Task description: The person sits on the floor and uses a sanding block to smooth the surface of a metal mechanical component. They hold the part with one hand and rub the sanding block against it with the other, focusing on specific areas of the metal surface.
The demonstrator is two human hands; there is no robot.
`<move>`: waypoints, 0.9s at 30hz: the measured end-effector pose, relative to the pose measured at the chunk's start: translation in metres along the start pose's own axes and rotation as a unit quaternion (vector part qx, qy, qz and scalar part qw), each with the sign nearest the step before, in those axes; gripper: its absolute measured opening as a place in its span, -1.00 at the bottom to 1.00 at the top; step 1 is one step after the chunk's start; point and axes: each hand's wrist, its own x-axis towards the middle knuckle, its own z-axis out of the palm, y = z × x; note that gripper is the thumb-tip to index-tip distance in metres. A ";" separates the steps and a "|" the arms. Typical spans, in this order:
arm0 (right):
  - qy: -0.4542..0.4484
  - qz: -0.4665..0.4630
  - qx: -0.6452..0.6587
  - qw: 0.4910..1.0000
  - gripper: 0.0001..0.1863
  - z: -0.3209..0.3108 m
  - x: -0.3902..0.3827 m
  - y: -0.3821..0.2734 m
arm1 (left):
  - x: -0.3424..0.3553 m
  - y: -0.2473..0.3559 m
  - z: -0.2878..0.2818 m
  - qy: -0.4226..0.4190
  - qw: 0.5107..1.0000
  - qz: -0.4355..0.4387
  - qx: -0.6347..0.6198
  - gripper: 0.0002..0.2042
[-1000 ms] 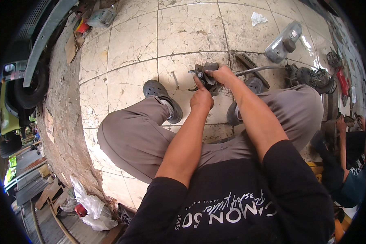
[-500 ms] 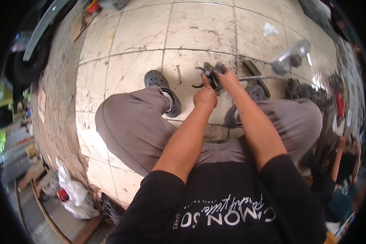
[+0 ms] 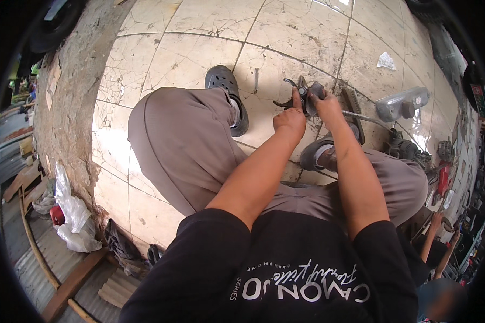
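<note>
Both my hands are at a dark metal part with two curved, hook-like prongs on its left side, held above the tiled floor between my feet. My left hand is closed at its lower edge, with the index finger stretched up against its middle. Fingers of my right hand wrap round a dark, rounded piece at the part's right side. Whether that piece belongs to the part, I cannot tell. The fingertips and thumbs are partly hidden.
A small wrench lies on the tiles left of the part. To the right are a metal bar, a rod, a clear plastic container and greasy machine parts. Another person's arms show at lower right.
The whole view has shifted, so floor and wrench appear further right. Both hands stay on the metal part, with the left index finger still against it.
</note>
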 end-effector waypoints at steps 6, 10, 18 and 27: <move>-0.011 0.074 -0.018 0.997 -0.46 0.004 0.006 -0.012 | -0.003 0.004 -0.007 -0.015 1.000 0.013 -0.010 -0.08; -0.048 0.094 -0.008 0.994 -0.42 -0.002 0.009 0.005 | -0.003 0.004 -0.007 -0.028 0.999 -0.002 -0.019 -0.05; -0.029 0.071 -0.025 0.997 -0.47 0.003 0.016 -0.006 | -0.005 0.004 -0.007 -0.023 1.000 0.013 -0.010 -0.08; 0.071 0.109 -0.165 0.978 -0.51 -0.013 0.023 -0.008 | -0.006 0.006 -0.011 -0.025 0.999 0.024 -0.018 -0.08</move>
